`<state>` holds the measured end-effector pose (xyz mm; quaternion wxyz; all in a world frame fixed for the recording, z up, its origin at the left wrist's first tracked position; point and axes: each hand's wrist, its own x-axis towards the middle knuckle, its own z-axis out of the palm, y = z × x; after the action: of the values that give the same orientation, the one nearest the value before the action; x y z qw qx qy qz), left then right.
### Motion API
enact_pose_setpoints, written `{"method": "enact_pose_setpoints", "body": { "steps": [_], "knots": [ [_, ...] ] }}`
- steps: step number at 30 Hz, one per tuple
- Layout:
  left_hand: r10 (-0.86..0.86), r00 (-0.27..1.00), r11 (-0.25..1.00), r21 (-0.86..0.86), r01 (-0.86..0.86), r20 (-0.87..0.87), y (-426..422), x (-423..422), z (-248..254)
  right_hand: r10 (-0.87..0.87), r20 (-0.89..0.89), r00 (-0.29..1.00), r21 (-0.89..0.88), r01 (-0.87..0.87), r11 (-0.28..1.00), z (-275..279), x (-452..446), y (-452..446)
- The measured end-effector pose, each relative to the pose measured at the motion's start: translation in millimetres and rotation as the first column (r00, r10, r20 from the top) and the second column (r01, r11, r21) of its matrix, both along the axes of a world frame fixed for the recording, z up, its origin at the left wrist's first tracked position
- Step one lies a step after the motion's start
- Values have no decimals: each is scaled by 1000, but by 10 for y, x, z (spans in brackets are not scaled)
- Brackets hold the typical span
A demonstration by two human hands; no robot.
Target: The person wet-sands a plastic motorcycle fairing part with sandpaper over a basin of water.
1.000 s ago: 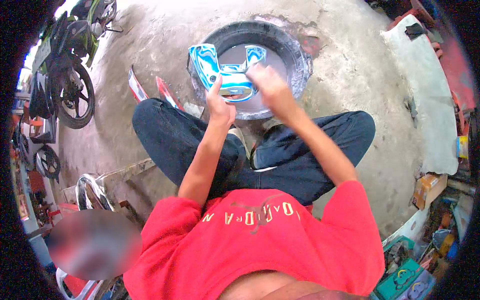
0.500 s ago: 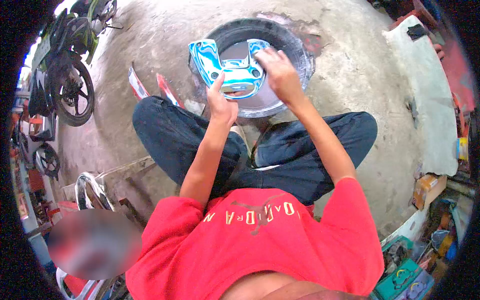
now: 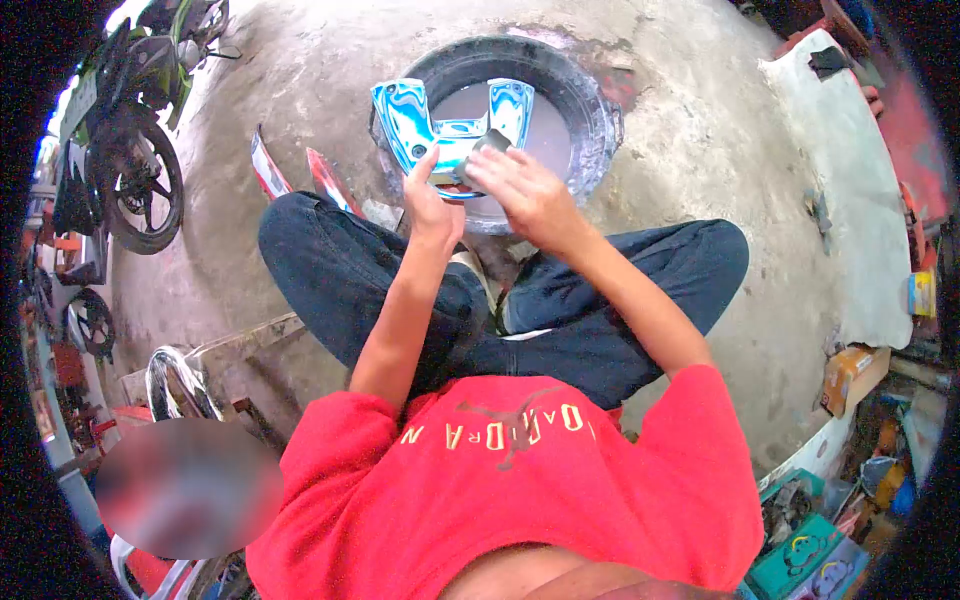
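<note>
A glossy blue-and-white U-shaped motorcycle panel [image 3: 405, 122] is held over a round black basin [image 3: 597, 105] with cloudy grey water in it. My left hand [image 3: 432, 212] grips the panel's lower left edge, thumb on top and fingers hidden beneath. My right hand [image 3: 535, 198] presses a dark grey piece of sandpaper [image 3: 492, 141] against the lower right part of the panel, its fingers together over the sheet. The sandpaper covers part of the panel's surface.
Two red-and-white panel pieces [image 3: 330, 180] lie on the concrete floor left of the basin. A motorcycle [image 3: 140, 180] stands at the left. Chrome curved tubing [image 3: 180, 385] is at lower left, a cardboard box [image 3: 855, 378] and clutter at the right.
My right hand has moved down and left from the panel's upper right arm to its lower right part, and the sandpaper now shows. My left hand keeps its hold.
</note>
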<state>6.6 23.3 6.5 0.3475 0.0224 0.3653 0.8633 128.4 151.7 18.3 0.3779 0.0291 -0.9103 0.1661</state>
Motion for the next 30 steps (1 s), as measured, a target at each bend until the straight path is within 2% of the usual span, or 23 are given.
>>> {"method": "enact_pose_setpoints", "body": {
  "steps": [2,3,4,6,8,9,12,14,16,18,19,20,21,23,26,27,28,30],
  "knots": [
    [3,1000,1000,-6,-3,0,-34,-20,-8,55,-1,999,-123,-54,991,-23,-22,26],
    [10,1000,1000,-21,-10,3,-43,17,49,-67,74,995,-135,77,988,5,-72,188],
    [18,1000,999,-28,-18,9,-39,49,99,-192,5,981,-24,192,981,39,-120,357],
    [33,999,999,-36,-32,14,-38,65,92,-186,18,982,-52,187,981,-102,-115,350],
    [49,999,999,-25,-48,24,-7,-24,-69,-51,29,998,-117,54,992,-78,-10,-32],
    [29,997,999,20,-31,77,8,-49,-60,21,8,1000,-87,-20,996,-78,37,-169],
    [67,997,998,-21,-66,32,-2,-7,-30,-38,-5,999,-21,38,999,-22,-60,92],
    [72,996,997,-6,-72,43,-9,47,46,-207,42,977,-122,211,970,-55,-148,393],
    [68,997,997,-29,-68,24,-8,30,16,-184,11,983,-59,185,981,-143,-111,279],
    [58,998,997,-59,-58,-7,-10,0,-52,-16,-16,1000,-32,16,999,-120,11,-57],
    [58,998,994,-91,-59,-18,-15,-21,-57,30,32,999,20,-30,999,19,87,-168],
    [58,998,991,-123,-61,-30,-21,-45,-65,-23,41,999,-8,23,1000,-5,34,-81],
    [54,999,997,-55,-54,-9,1,-26,-83,-74,59,996,-42,76,996,-54,-27,83],
    [69,998,992,-109,-70,-13,-26,45,38,-189,43,981,-81,192,978,-170,-130,448],
    [57,997,995,-82,-60,-42,7,42,20,-140,33,990,-25,141,990,-208,-22,187],
    [49,998,995,-83,-52,-39,7,11,-47,-90,40,995,-35,91,995,-181,28,-3],
    [40,999,995,-85,-43,-35,-8,-27,-102,-23,43,999,41,21,999,-102,62,-114],
    [34,999,998,-54,-35,-24,2,-29,-129,-53,30,998,22,52,998,-49,13,22]
  ]
}}
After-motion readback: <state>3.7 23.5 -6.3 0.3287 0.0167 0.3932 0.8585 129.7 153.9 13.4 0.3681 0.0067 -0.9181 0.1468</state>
